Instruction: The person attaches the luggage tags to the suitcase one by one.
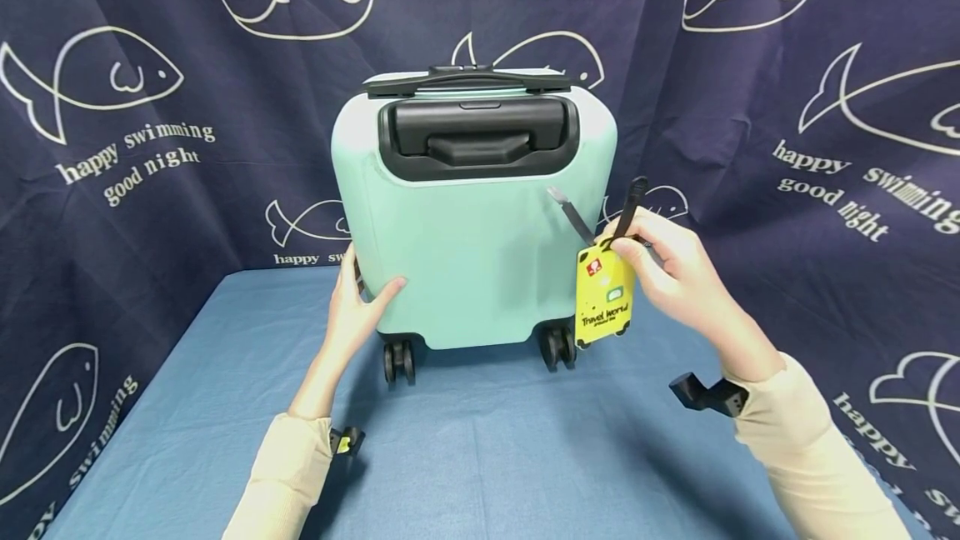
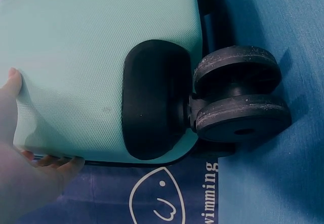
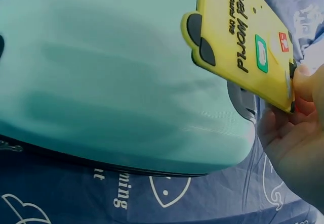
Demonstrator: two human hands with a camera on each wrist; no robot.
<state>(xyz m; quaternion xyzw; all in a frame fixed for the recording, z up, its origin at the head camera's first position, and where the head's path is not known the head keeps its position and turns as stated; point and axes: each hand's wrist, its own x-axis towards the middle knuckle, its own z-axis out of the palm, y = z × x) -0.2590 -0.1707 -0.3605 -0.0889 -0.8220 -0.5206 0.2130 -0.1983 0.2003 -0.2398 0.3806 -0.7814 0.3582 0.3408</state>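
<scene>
A mint-green suitcase (image 1: 465, 257) stands upright on its black wheels, its dark handle recess facing me. My left hand (image 1: 351, 307) grips its lower left side, thumb on the front face and fingers round the edge; the left wrist view shows the same hold beside a double wheel (image 2: 243, 92). Just off the suitcase's right side, my right hand (image 1: 667, 265) pinches a yellow luggage tag (image 1: 604, 294) at its top. The tag's black strap (image 1: 576, 219) is unfastened, one end pointing up left and the other standing up above the fingers. "Travel World" shows on the tag.
Blue cloth (image 1: 465, 448) covers the table under the suitcase. Behind and at both sides hangs a navy curtain (image 1: 150, 215) with white fish drawings. On top of the suitcase lies a black carry handle (image 1: 468, 82). A small black device sits on each wrist.
</scene>
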